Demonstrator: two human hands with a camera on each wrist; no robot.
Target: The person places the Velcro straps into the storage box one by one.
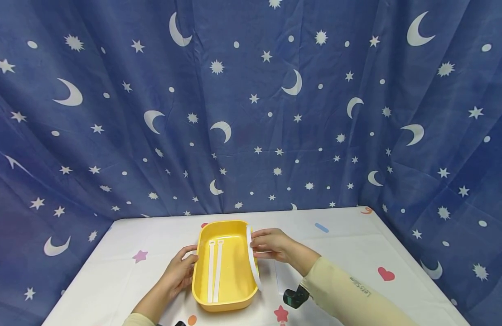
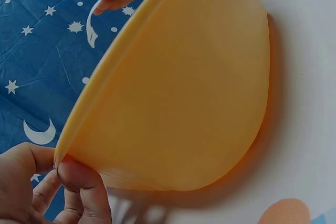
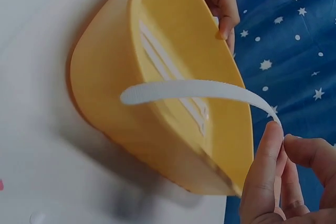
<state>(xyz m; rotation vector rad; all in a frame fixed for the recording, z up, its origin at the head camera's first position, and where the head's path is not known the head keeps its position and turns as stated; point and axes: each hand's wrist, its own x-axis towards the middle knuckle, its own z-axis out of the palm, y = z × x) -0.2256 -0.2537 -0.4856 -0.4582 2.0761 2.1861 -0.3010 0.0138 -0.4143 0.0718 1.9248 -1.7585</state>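
Note:
A deep yellow tub [image 1: 234, 271] with rounded corners stands on the table. Its rim is pinched on the left side between thumb and finger of my left hand [image 1: 179, 274]. Two flat white straps with slotted ends, one [image 1: 210, 271] beside the other [image 1: 218, 276], lie lengthwise inside. A third white strap [image 3: 194, 88] is pinched near one end by my right hand [image 1: 273, 244]. It arches over the tub's right rim, its rounded free end toward me. In the left wrist view, the tub's wall [image 2: 178, 87] hides the inside.
The white tablecloth [image 1: 340, 271] is printed with coloured shapes, such as a red heart [image 1: 386, 274] and a purple star [image 1: 140, 256]. A dark blue curtain [image 1: 251, 113] with moons and stars hangs behind and at both sides. A black wrist camera [image 1: 296, 297] sits below my right forearm.

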